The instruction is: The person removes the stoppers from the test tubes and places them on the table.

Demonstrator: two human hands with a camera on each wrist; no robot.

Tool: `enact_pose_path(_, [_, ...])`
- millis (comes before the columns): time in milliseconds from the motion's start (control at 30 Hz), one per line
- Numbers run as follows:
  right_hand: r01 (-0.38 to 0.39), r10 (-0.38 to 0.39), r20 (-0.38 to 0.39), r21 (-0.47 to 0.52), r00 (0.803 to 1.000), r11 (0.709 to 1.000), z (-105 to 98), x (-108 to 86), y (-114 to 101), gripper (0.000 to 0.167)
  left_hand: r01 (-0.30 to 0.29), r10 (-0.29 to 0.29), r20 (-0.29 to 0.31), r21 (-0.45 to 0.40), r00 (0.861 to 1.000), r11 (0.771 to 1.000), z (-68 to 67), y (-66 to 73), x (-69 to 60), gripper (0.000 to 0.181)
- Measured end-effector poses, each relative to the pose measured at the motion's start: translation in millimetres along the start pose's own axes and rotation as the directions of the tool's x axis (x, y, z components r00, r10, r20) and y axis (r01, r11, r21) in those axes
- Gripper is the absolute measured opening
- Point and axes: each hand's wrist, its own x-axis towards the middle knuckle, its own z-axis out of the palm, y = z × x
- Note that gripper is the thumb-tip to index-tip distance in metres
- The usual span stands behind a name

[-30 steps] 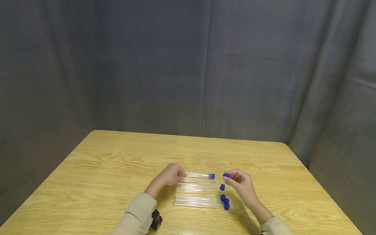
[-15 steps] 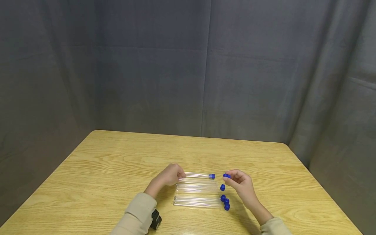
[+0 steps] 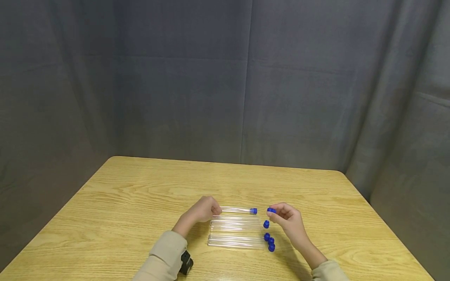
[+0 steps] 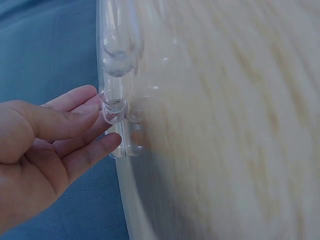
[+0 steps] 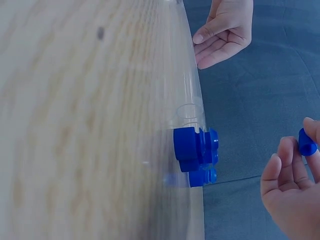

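Several clear glass-like test tubes (image 3: 235, 242) lie side by side, rounded ends left. The farthest, a capped test tube (image 3: 233, 209), has a blue cap in its right end. At the rounded ends of the far tubes, my left hand (image 3: 204, 208) touches the glass with its fingertips. The left wrist view shows the thumb and loosely bent fingers of the left hand (image 4: 55, 135) at a tube end. My right hand (image 3: 290, 218) pinches a blue cap (image 3: 271, 210) between thumb and fingers, apart from the tubes. The right wrist view shows this blue cap (image 5: 307, 143) at its edge.
Loose blue caps lie right of the tubes: a single cap (image 3: 266, 224) and a small cluster of caps (image 3: 271, 240). The wooden table (image 3: 168, 175) spreads around them. A grey curtain (image 3: 197, 97) hangs behind. A black wrist device (image 3: 186, 262) sits by the left sleeve.
An uncapped tube by my left fingertips has shifted nearer the front tubes, widening its gap from the capped one. The right hand with the blue cap stays in place.
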Motion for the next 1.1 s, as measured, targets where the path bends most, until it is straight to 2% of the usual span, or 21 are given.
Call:
enact_pose_path(233, [-0.005,0.005,0.004,0.001,1.0,1.0,0,0.2,1,0.018,0.017,-0.017,0.001,-0.01,1.0,1.0,0.4,-0.3,0.4,0.04])
enact_pose_path(600, [-0.024,0.023,-0.028,-0.042,0.999,0.999,0,1.1,-1,0.018,-0.003,0.003,0.002,-0.006,1.0,1.0,-0.1,-1.2,2.2,0.024])
enact_pose_path(767, [-0.036,0.035,-0.028,-0.043,0.999,0.998,0,2.0,-1,0.019,-0.024,0.024,-0.016,0.0,1.0,1.0,-2.8,-0.4,0.8,0.025])
enact_pose_path(1100, [0.021,-0.023,-0.022,-0.051,0.999,0.998,1,5.0,5,0.018,-0.022,0.022,-0.031,-0.012,0.999,1.0,-9.7,1.1,-1.7,0.02])
